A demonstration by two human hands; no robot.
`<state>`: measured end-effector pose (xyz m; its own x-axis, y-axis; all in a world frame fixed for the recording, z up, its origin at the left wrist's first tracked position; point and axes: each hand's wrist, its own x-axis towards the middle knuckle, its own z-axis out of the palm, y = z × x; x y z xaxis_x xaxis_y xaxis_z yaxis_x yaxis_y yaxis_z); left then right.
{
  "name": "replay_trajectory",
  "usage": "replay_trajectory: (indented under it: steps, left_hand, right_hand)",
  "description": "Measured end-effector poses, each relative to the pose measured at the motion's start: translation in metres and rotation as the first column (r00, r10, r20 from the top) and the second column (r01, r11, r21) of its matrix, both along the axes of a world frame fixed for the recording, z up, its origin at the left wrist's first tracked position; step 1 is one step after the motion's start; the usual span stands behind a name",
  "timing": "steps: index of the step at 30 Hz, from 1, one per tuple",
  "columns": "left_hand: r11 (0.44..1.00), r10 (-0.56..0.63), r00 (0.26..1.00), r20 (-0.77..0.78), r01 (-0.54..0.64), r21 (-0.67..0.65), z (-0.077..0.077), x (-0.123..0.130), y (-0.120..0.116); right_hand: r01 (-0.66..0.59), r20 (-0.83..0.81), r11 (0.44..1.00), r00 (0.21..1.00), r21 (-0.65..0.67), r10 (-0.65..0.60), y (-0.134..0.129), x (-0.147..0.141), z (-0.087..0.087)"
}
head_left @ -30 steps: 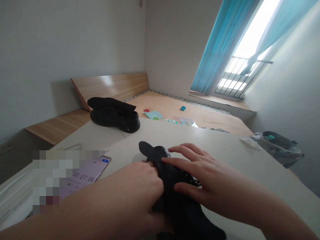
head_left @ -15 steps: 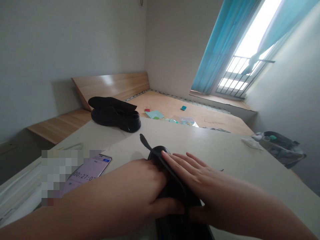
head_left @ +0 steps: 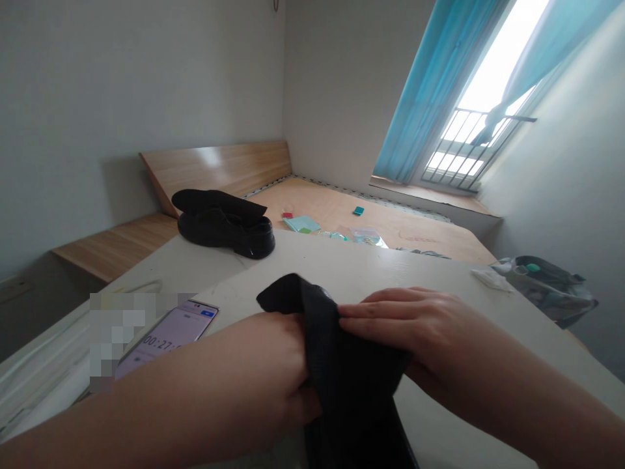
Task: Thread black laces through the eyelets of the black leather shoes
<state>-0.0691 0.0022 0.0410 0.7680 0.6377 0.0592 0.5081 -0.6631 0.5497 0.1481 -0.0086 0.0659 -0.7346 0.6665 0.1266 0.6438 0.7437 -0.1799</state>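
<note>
The surface (head_left: 439,277) carries two black shoes, seen here from behind the operator's position. The near shoe (head_left: 364,443) is at the front edge of view, between the two hands. A flexible black insole (head_left: 322,339) stands bent above it, its far end curled over to the left.

Left hand (head_left: 280,352): against the left side of the insole; fingers hidden, grip cannot be determined. Right hand (head_left: 420,319): fingers together, tips touching the insole's right side; thumb hidden, so a pinch cannot be confirmed.

The far shoe (head_left: 219,231) rests at the back left, with a second insole (head_left: 217,202) lying across its top. A phone (head_left: 168,332) displaying a timer lies beside the left forearm, partly masked by pixelation.
</note>
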Motion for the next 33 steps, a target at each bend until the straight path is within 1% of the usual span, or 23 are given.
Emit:
replay_trajectory:
  steps: [2,5,7,9,11,14,16,18,20,22,24,26,29,31,33]
  left_hand:
    - [1.0,-0.006,0.997,-0.071,0.005,-0.019,0.002,0.0,0.001]
    - [0.998,0.056,0.98,-0.193,-0.057,-0.002,0.003,0.0,0.001]
    - [0.998,0.061,0.974,-0.22,-0.056,0.032,0.003,0.0,0.0]
    - [0.997,0.057,0.968,-0.245,-0.044,0.061,0.003,0.001,0.001]
    - [0.992,0.112,0.944,-0.311,-0.086,0.096,0.003,0.006,0.002]
    - [0.972,0.225,0.886,-0.405,-0.176,0.154,0.002,0.013,0.005]
    - [0.964,0.258,0.879,-0.401,-0.208,0.162,0.001,0.016,0.007]
    - [0.966,0.256,0.896,-0.362,-0.22,0.137,-0.001,0.015,0.009]
    - [0.97,0.243,0.916,-0.318,-0.22,0.106,-0.001,0.012,0.011]
    - [0.971,0.237,0.926,-0.294,-0.219,0.093,-0.002,0.009,0.012]
    - [0.971,0.24,0.929,-0.283,-0.221,0.095,-0.001,0.008,0.012]
    - [0.971,0.236,0.931,-0.278,-0.218,0.094,-0.001,0.007,0.011]
    - [0.975,0.223,0.939,-0.262,-0.211,0.073,-0.002,0.008,0.011]
    - [0.979,0.205,0.946,-0.249,-0.2,0.046,-0.001,0.009,0.01]
    - [0.982,0.19,0.951,-0.243,-0.19,0.023,0.0,0.01,0.008]
  right_hand:
    - [0.022,0.09,1.0,0.996,-0.002,-0.022,-0.004,0.006,0.0]
    - [0.024,0.202,0.999,0.979,0.04,-0.032,-0.011,0.012,-0.003]
    - [0.028,0.241,0.998,0.97,0.056,-0.041,-0.016,0.013,-0.005]
    - [0.025,0.246,0.998,0.968,0.055,-0.038,-0.02,0.013,-0.006]
    - [0.019,0.247,0.999,0.969,0.042,-0.029,-0.023,0.012,-0.006]
    - [0.023,0.268,1.0,0.963,0.01,-0.025,-0.027,0.013,-0.006]
    - [0.042,0.317,0.999,0.948,-0.025,-0.032,-0.027,0.013,-0.007]
    - [0.06,0.369,0.996,0.929,-0.071,-0.03,-0.027,0.012,-0.009]
    - [0.064,0.379,0.992,0.925,-0.105,-0.02,-0.025,0.011,-0.01]
    - [0.054,0.33,0.988,0.944,-0.142,-0.004,-0.022,0.009,-0.008]
    - [0.03,0.242,0.981,0.97,-0.192,0.017,-0.02,0.006,-0.002]
    - [-0.027,0.187,0.971,0.98,-0.238,0.073,-0.018,0.005,0.004]
    - [-0.118,0.177,0.959,0.97,-0.257,0.167,-0.017,0.006,0.008]
    - [-0.103,0.2,0.956,0.966,-0.276,0.162,-0.017,0.009,0.006]
    - [-0.053,0.235,0.942,0.962,-0.332,0.136,-0.015,0.015,0.005]
